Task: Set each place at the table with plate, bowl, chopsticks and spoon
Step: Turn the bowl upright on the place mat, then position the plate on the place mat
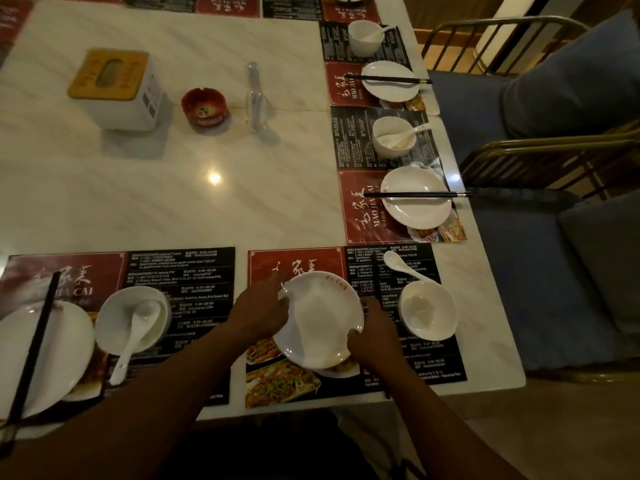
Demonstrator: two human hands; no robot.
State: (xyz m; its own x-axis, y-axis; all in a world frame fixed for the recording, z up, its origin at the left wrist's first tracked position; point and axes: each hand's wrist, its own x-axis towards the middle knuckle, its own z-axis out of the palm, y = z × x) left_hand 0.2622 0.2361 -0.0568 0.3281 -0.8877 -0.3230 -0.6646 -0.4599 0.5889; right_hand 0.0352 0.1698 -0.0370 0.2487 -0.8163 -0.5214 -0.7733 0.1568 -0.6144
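A white plate (pixel 318 317) lies over the red and black placemat (pixel 294 265) at the near right place. My left hand (pixel 261 311) grips its left rim and my right hand (pixel 372 332) grips its right rim. Just right of it stands an empty white bowl (pixel 427 310), and a white spoon (pixel 401 265) lies on the mat behind the bowl. No chopsticks show at this place. At the near left place a plate (pixel 52 355) carries black chopsticks (pixel 33 351), beside a bowl (pixel 133 318) holding a spoon.
Along the right edge two more places each have a plate (pixel 417 197) with chopsticks across it and a bowl (pixel 393 136) with a spoon. A tissue box (pixel 116 88), a red ashtray (pixel 204 107) and a clear stand (pixel 255 97) sit mid-table. Blue-cushioned chairs (pixel 554 98) flank the right side.
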